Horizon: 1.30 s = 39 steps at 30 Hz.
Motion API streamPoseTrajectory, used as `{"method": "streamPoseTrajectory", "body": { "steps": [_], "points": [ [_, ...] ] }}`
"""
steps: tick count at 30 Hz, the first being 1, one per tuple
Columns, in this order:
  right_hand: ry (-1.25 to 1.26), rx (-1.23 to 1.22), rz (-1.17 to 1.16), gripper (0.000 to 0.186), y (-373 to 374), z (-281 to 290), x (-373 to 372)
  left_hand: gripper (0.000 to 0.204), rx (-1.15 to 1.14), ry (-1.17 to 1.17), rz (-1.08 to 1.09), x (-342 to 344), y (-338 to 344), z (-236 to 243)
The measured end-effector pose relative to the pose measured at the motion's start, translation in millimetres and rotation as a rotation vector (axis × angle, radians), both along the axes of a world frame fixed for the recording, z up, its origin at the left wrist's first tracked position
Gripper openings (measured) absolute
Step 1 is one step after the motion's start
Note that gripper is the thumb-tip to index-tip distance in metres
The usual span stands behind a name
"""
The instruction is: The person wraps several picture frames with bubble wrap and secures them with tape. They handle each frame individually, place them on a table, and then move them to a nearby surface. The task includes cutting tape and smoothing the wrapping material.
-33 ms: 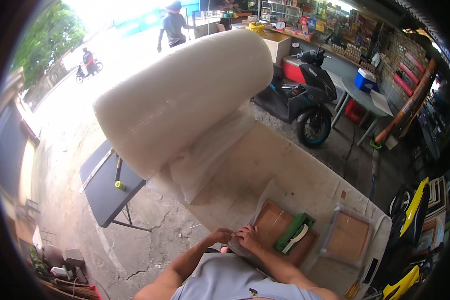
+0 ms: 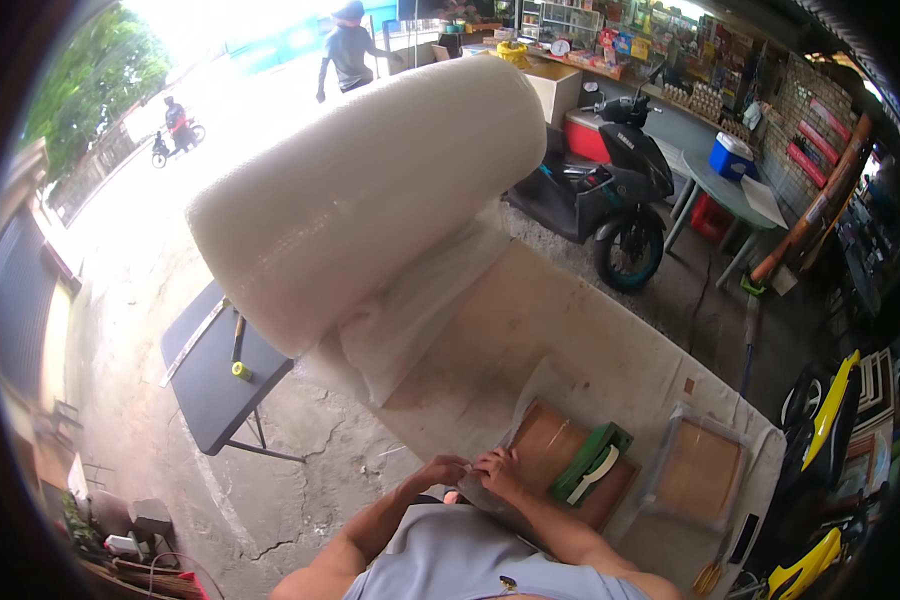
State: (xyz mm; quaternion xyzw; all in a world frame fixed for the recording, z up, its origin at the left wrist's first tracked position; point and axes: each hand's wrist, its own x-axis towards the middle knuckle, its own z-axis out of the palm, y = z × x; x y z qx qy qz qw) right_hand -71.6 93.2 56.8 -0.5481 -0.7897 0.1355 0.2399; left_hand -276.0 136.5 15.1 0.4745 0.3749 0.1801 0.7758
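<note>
landmark = green tape dispenser (image 2: 582,462). it lies on the brown frame (image 2: 547,440), toward the frame's right side, white tape roll showing in it. the frame lies flat on the work table (image 2: 530,320) under the dispenser and sticks out left of it.

left hand (image 2: 447,471): left of dispenser, at the frame's near left edge, fingers curled in and closed on the clear wrap (image 2: 482,498). right hand (image 2: 497,472): between left hand and dispenser, fingers bent over the same wrap, gripping it. hands sit just beside each other; exact finger placement too small to tell. a flap of wrap stands up past the frame's far left corner, beyond the dispenser.

right of dispenser: a second frame (image 2: 697,462), already covered in clear plastic, flat on the table. nearer the body and right of dispenser: phone (image 2: 743,538) and scissors (image 2: 707,577) near the table edge.

far beyond dispenser, to the left: big bubble wrap roll (image 2: 370,190), on its side, loose sheet bunched under it. well left of dispenser: grey side table (image 2: 210,400) with a yellow tape roll (image 2: 241,371). beyond dispenser, past the table: black scooter (image 2: 630,180).
</note>
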Motion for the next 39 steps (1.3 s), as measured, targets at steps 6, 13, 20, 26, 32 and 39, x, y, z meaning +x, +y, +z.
{"method": "streamPoseTrajectory", "body": {
  "steps": [6,13,20,26,32,39],
  "points": [
    [-0.054,-0.115,-0.005,0.011,1,17,-8,0.022,0.479,0.457,0.097,11,-17,13],
    [0.009,-0.029,-0.108,0.021,-6,9,-8,0.029,0.410,0.713,0.190,26,-22,12],
    [0.025,-0.081,0.012,0.023,-9,1,0,0.028,0.578,0.767,-0.389,6,19,-54],
    [0.066,0.040,-0.142,0.023,-28,11,4,0.039,0.414,0.900,-0.162,29,3,-21],
    [0.092,0.195,-0.406,0.021,-36,-7,-22,0.052,0.695,0.871,0.371,59,-72,17],
    [0.425,0.350,-0.941,0.012,-150,39,47,0.039,1.025,0.991,-0.036,33,-28,-19]
  ]
}}
